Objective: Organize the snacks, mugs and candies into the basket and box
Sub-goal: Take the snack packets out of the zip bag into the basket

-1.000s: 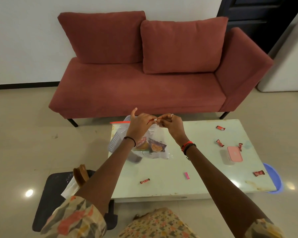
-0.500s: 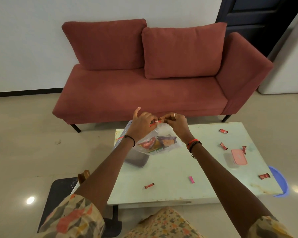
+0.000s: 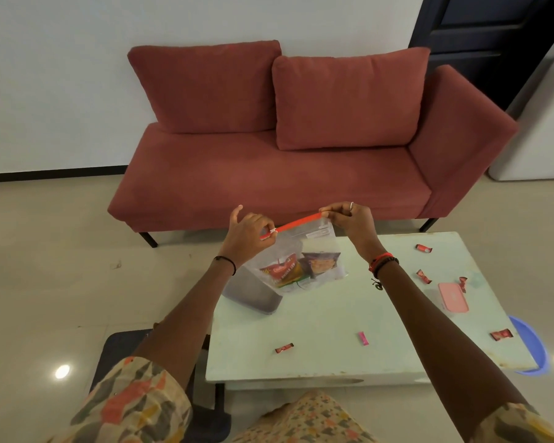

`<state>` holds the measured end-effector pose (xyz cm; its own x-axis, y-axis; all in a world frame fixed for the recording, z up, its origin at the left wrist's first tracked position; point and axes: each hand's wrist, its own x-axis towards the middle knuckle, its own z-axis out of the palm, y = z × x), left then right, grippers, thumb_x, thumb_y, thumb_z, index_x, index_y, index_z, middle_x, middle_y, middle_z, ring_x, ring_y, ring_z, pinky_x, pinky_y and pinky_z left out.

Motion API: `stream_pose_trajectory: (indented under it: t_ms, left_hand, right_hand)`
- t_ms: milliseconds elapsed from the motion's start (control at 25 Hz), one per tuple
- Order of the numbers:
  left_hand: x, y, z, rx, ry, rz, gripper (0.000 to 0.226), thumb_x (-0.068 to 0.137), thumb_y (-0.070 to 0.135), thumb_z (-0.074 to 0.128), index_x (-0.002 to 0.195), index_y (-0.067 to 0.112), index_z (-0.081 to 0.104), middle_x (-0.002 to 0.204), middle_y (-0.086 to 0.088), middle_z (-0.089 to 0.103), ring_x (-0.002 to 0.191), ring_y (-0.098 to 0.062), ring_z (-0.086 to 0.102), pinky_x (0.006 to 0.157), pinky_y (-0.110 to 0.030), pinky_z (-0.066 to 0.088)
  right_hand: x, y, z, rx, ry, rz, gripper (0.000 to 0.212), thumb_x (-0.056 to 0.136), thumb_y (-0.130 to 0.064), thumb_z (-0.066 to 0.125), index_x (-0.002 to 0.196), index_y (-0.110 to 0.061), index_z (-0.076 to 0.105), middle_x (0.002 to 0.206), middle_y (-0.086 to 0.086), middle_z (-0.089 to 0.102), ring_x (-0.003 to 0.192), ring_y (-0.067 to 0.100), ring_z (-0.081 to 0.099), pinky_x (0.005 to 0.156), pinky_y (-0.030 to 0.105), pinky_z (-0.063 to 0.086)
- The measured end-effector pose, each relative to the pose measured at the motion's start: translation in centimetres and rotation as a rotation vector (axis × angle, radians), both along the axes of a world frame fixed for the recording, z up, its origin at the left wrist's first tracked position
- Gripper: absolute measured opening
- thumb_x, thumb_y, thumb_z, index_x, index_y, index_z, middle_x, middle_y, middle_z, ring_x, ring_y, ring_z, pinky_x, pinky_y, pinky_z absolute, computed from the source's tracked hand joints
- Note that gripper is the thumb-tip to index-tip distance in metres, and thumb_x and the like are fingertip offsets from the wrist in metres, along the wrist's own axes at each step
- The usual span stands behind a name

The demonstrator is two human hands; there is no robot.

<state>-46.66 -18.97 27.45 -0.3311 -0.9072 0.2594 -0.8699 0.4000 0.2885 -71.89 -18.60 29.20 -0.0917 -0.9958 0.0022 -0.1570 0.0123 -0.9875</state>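
The grey basket [image 3: 253,292] is mostly hidden behind the clear bag [image 3: 314,241] and the left arm [image 3: 186,318], so its inside cannot be seen. The words on the snack packets [image 3: 282,271] are too blurry to read. The blue bowl [image 3: 531,343] peeks out from under the table [image 3: 317,318]. The dark door [image 3: 480,36] and the white thing [image 3: 544,123] beside it are cut off by the picture's edges. The candies [image 3: 283,348] are too small to read.

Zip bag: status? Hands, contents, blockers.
Left hand pinches slider, right hand pinches zip strip end. Zip bag held up, two snack packets inside. Loose candies on table, nothing blocking.
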Motion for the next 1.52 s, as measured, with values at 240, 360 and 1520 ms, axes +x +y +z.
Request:
stream_pose_trajectory:
  t_ms: [240, 360, 1520]
  left_hand:
    - [3.0, 1.0, -1.6, 0.006, -0.041, 0.081, 0.014, 0.085, 0.032, 0.057, 0.085, 0.020, 0.063, 0.082, 0.007, 0.065, 0.087, -0.015, 0.060, 0.113, -0.046, 0.015]
    - [4.4, 1.4, -2.4, 0.007, -0.068, 0.100, 0.014, 0.086, 0.033, 0.057, 0.087, 0.021, 0.062, 0.084, 0.006, 0.066, 0.089, -0.016, 0.060, 0.113, -0.047, 0.017]
    - [-1.3, -2.3, 1.6, 0.435, 0.331, -0.056, 0.020, 0.087, 0.031, 0.059, 0.097, 0.017, 0.070, 0.087, 0.000, 0.072, 0.080, -0.017, 0.067, 0.075, -0.032, 0.054]
  right_hand:
    - [-1.6, -0.3, 1.0, -0.023, 0.002, -0.015, 0.014, 0.081, -0.006, 0.071, 0.094, -0.001, 0.072, 0.095, 0.009, 0.074, 0.078, 0.009, 0.068, 0.075, 0.014, 0.056]
    - [-2.4, -0.5, 1.5, -0.027, 0.015, -0.052, 0.013, 0.081, -0.006, 0.072, 0.093, -0.002, 0.073, 0.095, 0.009, 0.074, 0.078, 0.008, 0.068, 0.077, 0.016, 0.055]
    - [-0.2, -2.4, 2.2, -0.030, 0.050, 0.063, 0.018, 0.082, -0.002, 0.069, 0.098, 0.006, 0.070, 0.102, 0.016, 0.072, 0.086, 0.014, 0.068, 0.081, 0.016, 0.055]
